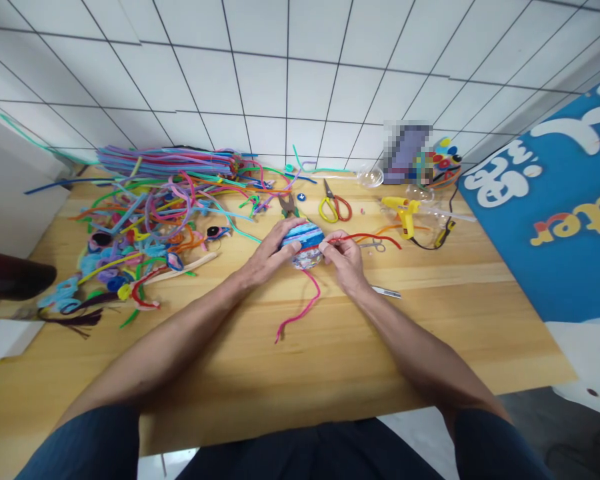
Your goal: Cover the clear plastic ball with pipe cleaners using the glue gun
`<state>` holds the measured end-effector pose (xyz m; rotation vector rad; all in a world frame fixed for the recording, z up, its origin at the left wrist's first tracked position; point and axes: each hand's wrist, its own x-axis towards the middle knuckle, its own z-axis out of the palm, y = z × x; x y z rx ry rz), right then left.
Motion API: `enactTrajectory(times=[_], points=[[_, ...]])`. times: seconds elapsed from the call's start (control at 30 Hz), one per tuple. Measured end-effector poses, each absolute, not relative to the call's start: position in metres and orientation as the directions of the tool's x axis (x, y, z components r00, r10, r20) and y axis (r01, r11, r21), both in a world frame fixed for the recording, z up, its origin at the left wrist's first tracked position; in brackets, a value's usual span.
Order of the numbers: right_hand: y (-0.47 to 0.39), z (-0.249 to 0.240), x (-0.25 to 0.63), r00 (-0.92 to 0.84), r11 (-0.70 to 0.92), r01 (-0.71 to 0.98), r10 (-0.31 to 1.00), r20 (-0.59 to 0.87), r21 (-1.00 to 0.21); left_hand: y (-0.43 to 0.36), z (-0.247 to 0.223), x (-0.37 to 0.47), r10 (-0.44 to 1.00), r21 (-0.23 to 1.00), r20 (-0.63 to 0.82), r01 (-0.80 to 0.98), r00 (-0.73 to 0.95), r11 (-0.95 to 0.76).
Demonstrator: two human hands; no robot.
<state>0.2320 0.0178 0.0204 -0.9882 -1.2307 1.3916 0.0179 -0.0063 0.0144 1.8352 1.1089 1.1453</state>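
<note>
Head view: striped ball (304,233) held over the middle of the wooden table (280,380), between the two hands. Blue and white bands on its upper part, a red line around its middle, mottled below. Left hand (266,257) curled round its left side, thumb laid across the front, gripping it. Right hand (347,259) at the right side, thumb and forefinger pinching a red strand (373,236) close to the ball; free end runs off to the right. Pink strand (319,292) trails from the underside onto the table. Beyond the ball: pliers (289,209), scissors (331,196). Further right, yellow glue gun (405,215). Left: heap of coloured stems (150,210), tangled, with a long bundle (170,162) behind it
</note>
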Motion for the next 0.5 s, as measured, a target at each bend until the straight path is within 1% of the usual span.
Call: enactTrajectory(times=[0.17, 0.37, 0.5], points=[[0.0187, 0.0186, 0.2333, -0.165, 0.009, -0.146, 0.986, 0.034, -0.989, -0.0046, 0.0106, 0.0138, 0.887, 0.841, 0.352, 0.314, 0.299, -0.44], [0.0196, 0.0155, 0.2338, -0.166, 0.018, -0.149, 0.985, 0.043, -0.989, -0.0034, 0.0046, 0.013, 0.862, 0.828, 0.411, 0.275, 0.295, -0.489], [0.0187, 0.0168, 0.234, -0.172, 0.019, -0.133, 0.984, 0.041, -0.991, -0.0042, 0.0058, 0.0148, 0.873, 0.832, 0.392, 0.293, 0.29, -0.47]])
